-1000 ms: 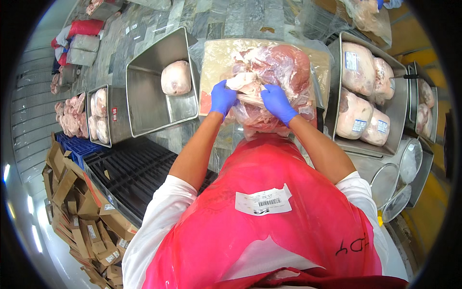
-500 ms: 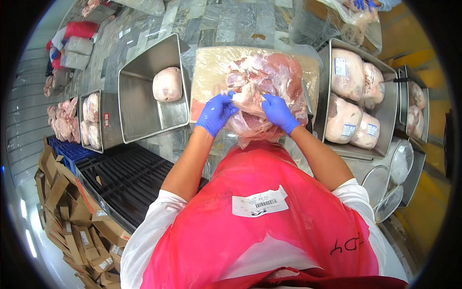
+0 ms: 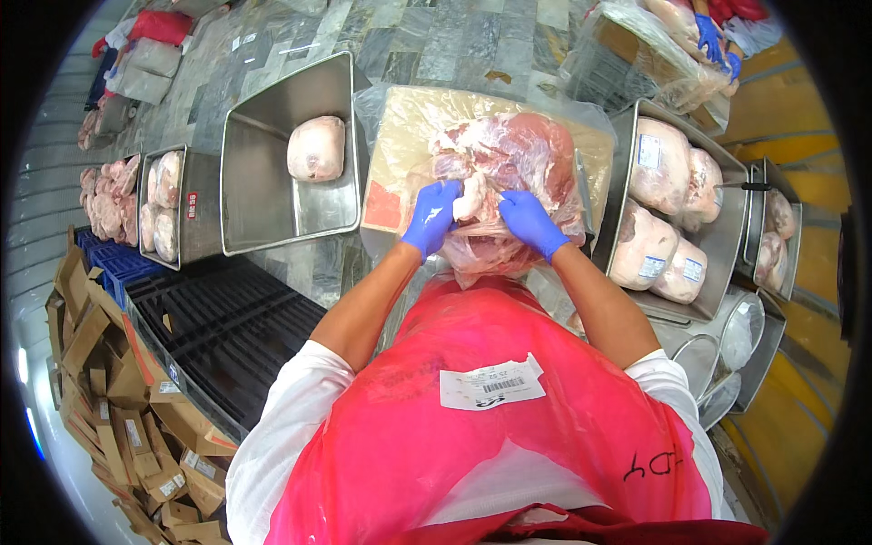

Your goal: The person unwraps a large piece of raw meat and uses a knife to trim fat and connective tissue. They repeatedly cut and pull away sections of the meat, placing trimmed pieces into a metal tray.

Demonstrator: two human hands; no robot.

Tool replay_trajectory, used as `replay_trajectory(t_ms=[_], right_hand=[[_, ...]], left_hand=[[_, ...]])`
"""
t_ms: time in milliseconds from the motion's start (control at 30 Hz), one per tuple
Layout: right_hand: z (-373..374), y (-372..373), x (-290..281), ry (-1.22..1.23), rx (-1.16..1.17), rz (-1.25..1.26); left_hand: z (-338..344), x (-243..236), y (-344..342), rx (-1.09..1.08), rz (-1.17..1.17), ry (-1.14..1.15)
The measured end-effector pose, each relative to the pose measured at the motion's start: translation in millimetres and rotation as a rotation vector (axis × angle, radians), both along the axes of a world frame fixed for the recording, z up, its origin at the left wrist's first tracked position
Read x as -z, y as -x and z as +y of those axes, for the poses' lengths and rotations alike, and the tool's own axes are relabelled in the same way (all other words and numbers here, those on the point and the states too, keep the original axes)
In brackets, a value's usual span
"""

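My left hand (image 3: 431, 218), in a blue glove, has its fingers closed on the near left part of a big piece of raw meat (image 3: 529, 150). On the other side of a pale fatty lump (image 3: 471, 196), my right hand (image 3: 532, 223), also blue-gloved, grips the same meat with bent fingers. The fingertips of both hands are partly buried. Shiny clear plastic film (image 3: 481, 254) shows around the near side of the meat, but I cannot tell whether my fingers hold film too. Beneath it all is a cardboard box (image 3: 400, 136) covered with clear plastic.
A metal tub (image 3: 245, 195) at left holds one wrapped meat piece (image 3: 316, 148). The right tub (image 3: 708, 304) holds several labelled ones. Black pallets (image 3: 218, 336) and flattened cardboard (image 3: 118, 436) lie lower left. Another person's blue-gloved hands (image 3: 713, 41) work at the upper right.
My left hand has shifted right and in closer to the pale lump; the right hand stays on the meat. The view has tilted slightly. The other person's hands have moved over their meat.
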State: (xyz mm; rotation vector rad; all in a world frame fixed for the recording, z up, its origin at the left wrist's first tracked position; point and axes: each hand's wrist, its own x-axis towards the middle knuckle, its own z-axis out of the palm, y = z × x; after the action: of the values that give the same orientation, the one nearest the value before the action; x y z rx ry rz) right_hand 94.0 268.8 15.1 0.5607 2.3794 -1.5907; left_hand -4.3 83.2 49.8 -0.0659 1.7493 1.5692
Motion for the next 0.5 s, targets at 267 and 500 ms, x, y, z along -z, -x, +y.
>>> replay_trajectory(t_ms=[267, 500], right_hand=[[-2.6, -15.5, -18.2, 0.099, 0.179, 0.131], [-6.7, -18.9, -7.6, 0.297, 0.276, 0.09]], left_hand=[[-2.8, -24.0, 2.7, -0.147, -0.36, -0.348], [-23.1, -23.2, 10.8, -0.164, -0.491, -0.605]])
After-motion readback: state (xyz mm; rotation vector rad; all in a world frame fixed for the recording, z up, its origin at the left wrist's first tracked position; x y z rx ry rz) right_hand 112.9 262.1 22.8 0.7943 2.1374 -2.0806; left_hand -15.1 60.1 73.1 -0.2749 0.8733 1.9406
